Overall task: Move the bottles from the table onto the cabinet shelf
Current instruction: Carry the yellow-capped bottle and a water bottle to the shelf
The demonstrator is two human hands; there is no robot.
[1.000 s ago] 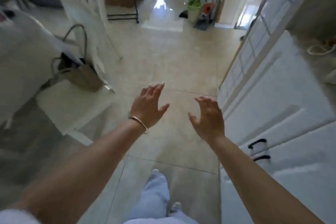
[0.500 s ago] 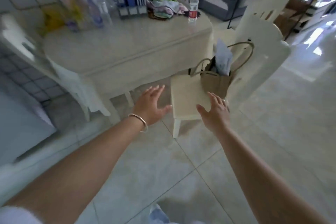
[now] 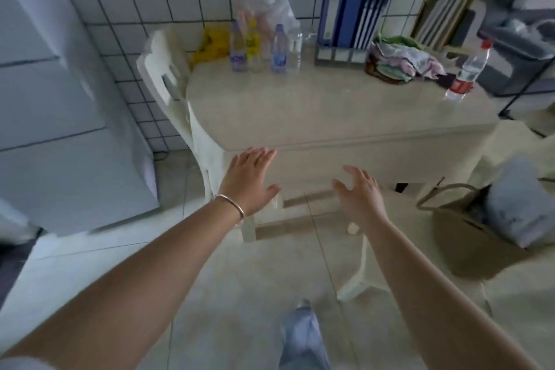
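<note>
Bottles not yet touched — left hand (image 3: 248, 180) and right hand (image 3: 362, 196) hang empty, fingers spread, before the near edge of the table (image 3: 315, 111). Four blurred bottles (image 3: 265, 46) stand together at its far left by the tiled wall; labels unreadable. Red-labelled bottle (image 3: 467, 72) stands alone far right. Half a second ago the cluster was a smear — view has swung left, closer.
</note>
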